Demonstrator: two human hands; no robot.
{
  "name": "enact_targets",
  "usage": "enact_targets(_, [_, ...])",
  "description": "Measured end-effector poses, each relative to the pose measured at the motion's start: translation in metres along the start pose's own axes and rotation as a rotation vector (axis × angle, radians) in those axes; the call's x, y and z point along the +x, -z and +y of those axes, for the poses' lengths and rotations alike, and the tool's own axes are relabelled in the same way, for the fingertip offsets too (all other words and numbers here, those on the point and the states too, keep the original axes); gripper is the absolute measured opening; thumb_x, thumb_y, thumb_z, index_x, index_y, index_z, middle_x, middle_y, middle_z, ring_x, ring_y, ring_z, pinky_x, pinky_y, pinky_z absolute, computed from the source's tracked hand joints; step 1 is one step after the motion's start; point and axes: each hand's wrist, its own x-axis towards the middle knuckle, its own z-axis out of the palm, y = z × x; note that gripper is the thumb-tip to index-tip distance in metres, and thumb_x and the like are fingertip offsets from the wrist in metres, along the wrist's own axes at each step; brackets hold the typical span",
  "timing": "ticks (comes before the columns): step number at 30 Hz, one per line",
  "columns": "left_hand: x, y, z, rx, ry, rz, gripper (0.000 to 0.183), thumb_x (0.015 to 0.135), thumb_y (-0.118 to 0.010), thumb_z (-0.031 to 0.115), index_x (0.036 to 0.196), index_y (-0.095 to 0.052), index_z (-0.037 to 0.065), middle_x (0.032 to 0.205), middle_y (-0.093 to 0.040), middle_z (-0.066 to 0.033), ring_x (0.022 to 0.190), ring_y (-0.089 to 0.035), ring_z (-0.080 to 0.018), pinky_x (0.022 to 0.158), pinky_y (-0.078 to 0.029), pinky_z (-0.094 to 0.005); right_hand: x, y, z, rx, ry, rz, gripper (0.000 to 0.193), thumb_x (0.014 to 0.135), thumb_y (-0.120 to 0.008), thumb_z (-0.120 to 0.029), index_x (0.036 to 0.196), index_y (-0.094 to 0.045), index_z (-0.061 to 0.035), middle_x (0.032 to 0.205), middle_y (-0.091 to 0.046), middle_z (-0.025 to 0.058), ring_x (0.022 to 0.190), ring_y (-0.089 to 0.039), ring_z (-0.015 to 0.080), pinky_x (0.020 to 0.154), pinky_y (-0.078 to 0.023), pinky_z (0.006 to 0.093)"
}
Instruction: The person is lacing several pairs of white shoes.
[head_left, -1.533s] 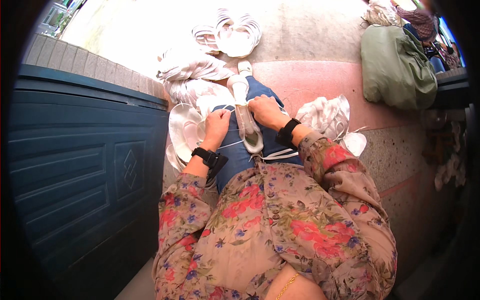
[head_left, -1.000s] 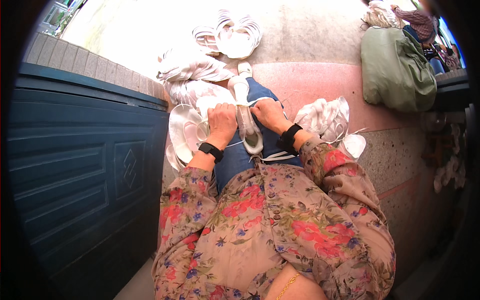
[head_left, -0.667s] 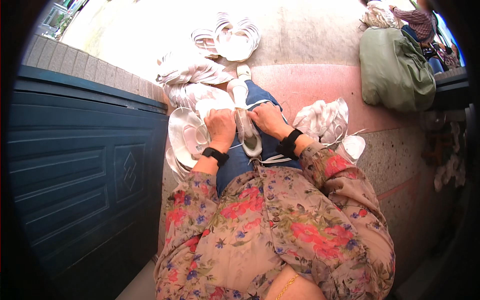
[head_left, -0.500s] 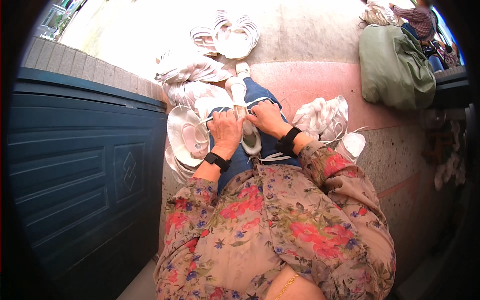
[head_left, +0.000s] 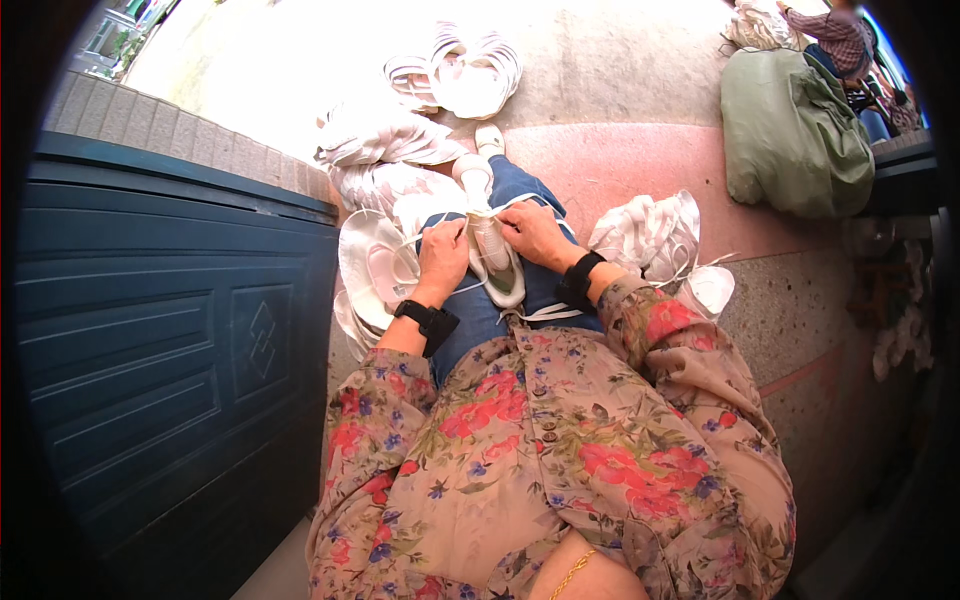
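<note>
A pale shoe (head_left: 497, 268) with a greenish inside lies across my lap on blue jeans, its opening toward me. White shoelace (head_left: 484, 213) crosses its far part and trails to both sides. At the shoe's left edge, my left hand (head_left: 443, 262) has its fingers closed in a pinch on the lace. Bent over the right edge, my right hand (head_left: 533, 236) pinches the lace there; its fingertips are partly hidden. More lace ends hang over my thighs.
Bundles of white shoe parts (head_left: 645, 238) lie right of my legs, others (head_left: 378, 262) left. Striped pieces (head_left: 470, 78) lie farther ahead. A dark blue panelled door (head_left: 180, 320) stands at left. A large green sack (head_left: 795, 140) and a person (head_left: 838, 45) are at far right.
My hands have moved apart, the left one shifting left off the shoe's middle. More of the shoe's upper shows between them.
</note>
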Motion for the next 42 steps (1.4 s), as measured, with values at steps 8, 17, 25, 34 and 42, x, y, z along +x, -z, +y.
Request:
enact_targets(8, [0.052, 0.01, 0.042, 0.109, -0.048, 0.034, 0.019, 0.077, -0.054, 0.016, 0.086, -0.061, 0.001, 0.082, -0.061, -0.0175, 0.077, -0.058, -0.0331, 0.07, -0.045, -0.043, -0.013, -0.004, -0.011, 0.262, -0.127, 0.232, 0.012, 0.07, -0.059, -0.006, 0.073, -0.048, -0.0027, 0.068, -0.053, 0.0154, 0.068, -0.053, 0.0334, 0.061, -0.042, 0.0392])
enact_targets(17, [0.111, -0.047, -0.006, 0.631, -0.049, -0.878, 0.02, 0.071, -0.056, 0.018, 0.075, -0.065, -0.001, 0.074, -0.062, -0.0198, 0.072, -0.061, -0.0329, 0.064, -0.047, -0.0369, -0.012, -0.01, -0.014, 0.196, -0.039, 0.162, 0.012, 0.074, -0.058, -0.009, 0.077, -0.049, -0.0024, 0.069, -0.053, 0.015, 0.067, -0.052, 0.0316, 0.06, -0.042, 0.0374])
enact_targets(25, [0.106, -0.009, 0.026, -0.033, 0.081, -0.588, 0.014, 0.07, -0.061, 0.013, 0.073, -0.062, -0.001, 0.065, -0.059, -0.0093, 0.058, -0.054, -0.0161, 0.057, -0.044, -0.0309, -0.005, -0.013, -0.004, -0.084, 0.115, 0.156, 0.013, 0.074, -0.053, -0.01, 0.085, -0.057, -0.0043, 0.075, -0.057, 0.0126, 0.076, -0.054, 0.0301, 0.065, -0.043, 0.038])
enact_targets(34, [0.101, 0.011, 0.041, -0.447, 0.388, -0.464, 0.023, 0.075, -0.059, 0.009, 0.096, -0.054, 0.0, 0.066, -0.054, -0.0007, 0.048, -0.045, -0.0049, 0.037, -0.034, -0.0194, 0.008, 0.009, -0.007, -0.371, 0.32, 0.066, 0.008, 0.072, -0.054, -0.013, 0.076, -0.059, -0.0084, 0.082, -0.052, 0.0058, 0.085, -0.05, 0.0215, 0.07, -0.036, 0.0344])
enact_targets(42, [0.111, -0.013, 0.061, -0.228, 0.179, -0.712, 0.04, 0.06, -0.073, 0.019, 0.092, -0.06, 0.0, 0.076, -0.061, -0.0097, 0.07, -0.057, -0.0161, 0.062, -0.045, -0.0269, -0.008, 0.189, -0.08, 0.057, 0.402, 0.976, 0.007, 0.079, -0.048, 0.004, 0.081, -0.051, -0.0025, 0.07, -0.046, 0.0096, 0.067, -0.047, 0.0233, 0.06, -0.039, 0.0312])
